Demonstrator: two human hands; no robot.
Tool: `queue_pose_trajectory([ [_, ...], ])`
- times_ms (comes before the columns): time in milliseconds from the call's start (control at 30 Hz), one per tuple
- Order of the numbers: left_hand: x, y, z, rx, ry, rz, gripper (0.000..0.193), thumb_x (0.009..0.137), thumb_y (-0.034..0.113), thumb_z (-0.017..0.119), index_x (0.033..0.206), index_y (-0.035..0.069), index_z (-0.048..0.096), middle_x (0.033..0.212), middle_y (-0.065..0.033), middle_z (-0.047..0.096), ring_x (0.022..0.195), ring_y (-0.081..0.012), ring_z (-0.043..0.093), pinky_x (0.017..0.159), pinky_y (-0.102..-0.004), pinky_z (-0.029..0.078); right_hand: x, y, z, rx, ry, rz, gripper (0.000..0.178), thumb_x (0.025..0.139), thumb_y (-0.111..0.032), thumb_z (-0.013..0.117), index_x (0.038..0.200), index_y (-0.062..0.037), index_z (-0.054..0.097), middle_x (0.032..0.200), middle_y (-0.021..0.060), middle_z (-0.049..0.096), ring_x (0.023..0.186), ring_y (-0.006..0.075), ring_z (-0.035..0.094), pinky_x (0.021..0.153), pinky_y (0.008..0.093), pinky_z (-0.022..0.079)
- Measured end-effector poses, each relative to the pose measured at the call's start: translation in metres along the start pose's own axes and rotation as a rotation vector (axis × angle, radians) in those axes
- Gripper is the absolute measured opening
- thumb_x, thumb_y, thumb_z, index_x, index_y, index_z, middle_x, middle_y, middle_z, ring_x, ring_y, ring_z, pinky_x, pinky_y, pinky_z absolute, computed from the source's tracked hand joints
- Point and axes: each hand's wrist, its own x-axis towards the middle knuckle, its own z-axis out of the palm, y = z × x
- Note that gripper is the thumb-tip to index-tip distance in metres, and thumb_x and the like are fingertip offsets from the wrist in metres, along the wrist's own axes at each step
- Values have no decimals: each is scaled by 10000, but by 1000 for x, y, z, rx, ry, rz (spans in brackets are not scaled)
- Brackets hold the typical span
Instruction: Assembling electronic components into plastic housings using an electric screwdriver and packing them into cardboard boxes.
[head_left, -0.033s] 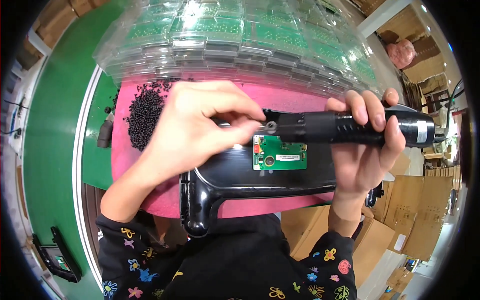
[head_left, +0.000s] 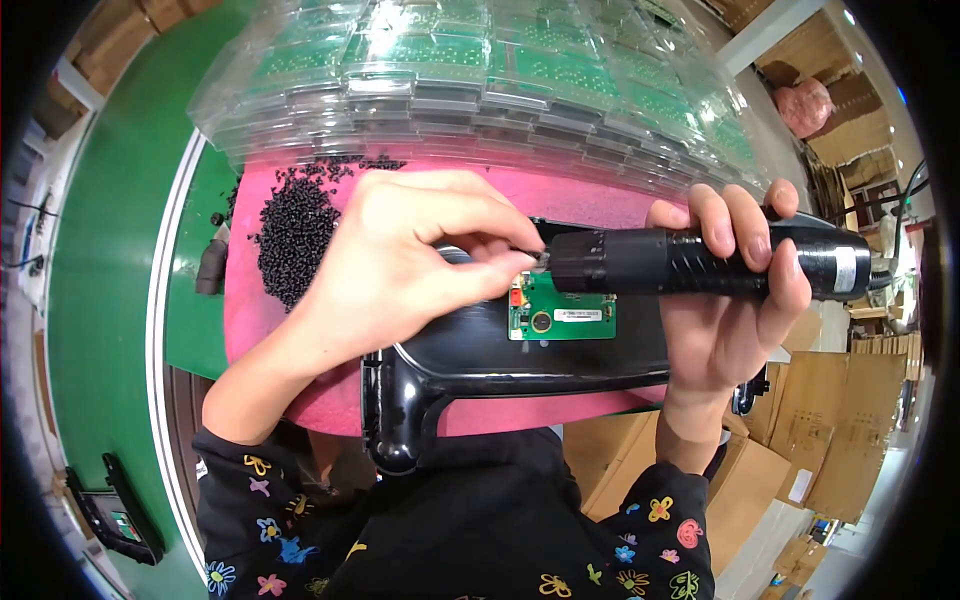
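My right hand (head_left: 735, 270) wraps round a black electric screwdriver (head_left: 640, 262), held level with its nose pointing left. At that nose, the thumb and forefinger of my left hand (head_left: 420, 245) are pinched together on a small black screw (head_left: 533, 254), mostly hidden by the fingertips. Below the tool lies a green circuit board (head_left: 562, 318) with a white label and a round component. The board sits inside a glossy black plastic housing (head_left: 470, 350), whose rounded arm sticks out toward me at the left.
A heap of small black screws (head_left: 295, 235) lies left on the pink mat (head_left: 335, 400). Clear trays (head_left: 480, 110) of green boards are stacked behind. Another black housing (head_left: 115, 515) rests on the green surface at far left. Cardboard boxes (head_left: 840, 430) stand at right.
My left fingertips have moved slightly right, up to the screwdriver's tip. The blurred nose of the screwdriver is now sharp. My right hand keeps its grip almost in place.
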Motion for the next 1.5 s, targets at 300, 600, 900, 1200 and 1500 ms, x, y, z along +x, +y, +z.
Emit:
queue_pose_trajectory([
  [300, -1, 1, 2, -531, -140, -374, 121, 785, -49, 652, 904, -29, 670, 837, -86, 656, 743, -118, 625, 663, -226, 519, -12, -7, 13, 34, -80, -54, 318, 785, -114, 664, 1012, -197, 458, 725, -93, 486, 748, 81, 430, 818, 336, 303],
  [600, -2, -5, 7, -138, -187, -180, 86, 793, -22, 650, 878, -15, 645, 811, -59, 655, 709, -96, 612, 607, -211, 479, -23, -18, 19, -157, -157, -178, 340, 739, -100, 692, 979, -207, 476, 697, -112, 513, 736, 72, 450, 810, 324, 309],
  [900, -5, -8, 11, -19, -203, -33, 96, 756, -16, 672, 847, -16, 639, 801, -82, 661, 709, -169, 646, 606, -264, 501, -25, -14, 17, -215, -164, -167, 354, 726, -99, 698, 977, -212, 475, 696, -100, 510, 740, 88, 452, 812, 340, 319],
  [1200, -7, -9, 20, 152, -182, 42, 93, 753, -4, 679, 832, -13, 630, 792, -96, 653, 721, -229, 650, 621, -295, 512, -23, -14, 13, -348, -243, -106, 357, 737, -131, 697, 996, -222, 468, 691, -94, 506, 737, 92, 451, 805, 349, 327],
  [1500, -10, -11, 26, 169, -149, 18, 103, 739, -49, 659, 826, -17, 613, 759, -106, 637, 690, -256, 641, 606, -306, 504, -22, -42, -9, -396, -125, -158, 294, 859, -232, 591, 1064, -78, 446, 757, 1, 474, 561, 95, 450, 660, 313, 373],
])
